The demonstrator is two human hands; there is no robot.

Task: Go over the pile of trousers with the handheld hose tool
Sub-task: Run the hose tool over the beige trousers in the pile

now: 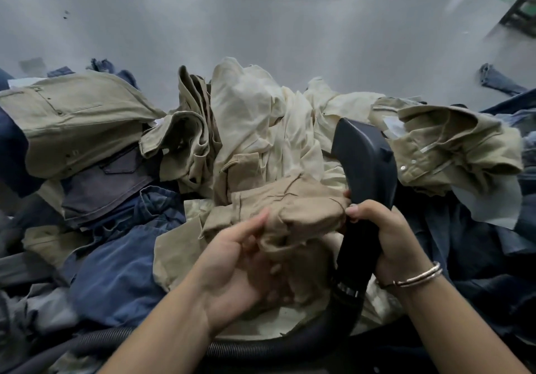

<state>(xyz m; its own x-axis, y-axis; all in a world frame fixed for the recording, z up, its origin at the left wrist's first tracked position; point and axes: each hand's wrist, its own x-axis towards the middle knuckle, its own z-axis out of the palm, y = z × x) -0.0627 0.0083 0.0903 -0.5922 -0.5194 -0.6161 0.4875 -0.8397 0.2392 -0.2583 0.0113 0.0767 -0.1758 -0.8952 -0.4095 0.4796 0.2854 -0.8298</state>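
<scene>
Fingers of right hand (385,234) grip hose tool (365,176); left hand (240,260) pinches tan trousers (293,208) (crumpled).

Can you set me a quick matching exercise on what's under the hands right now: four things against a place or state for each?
Things:
1. hose tool
2. tan trousers
3. ribbed hose
4. bracelet

Places or states:
A. on the right wrist
B. bunched in the left hand
C. curves along the near edge of the pile
D. held upright in the right hand

Pairs: 1-D, 2-B, 3-C, 4-A
</scene>
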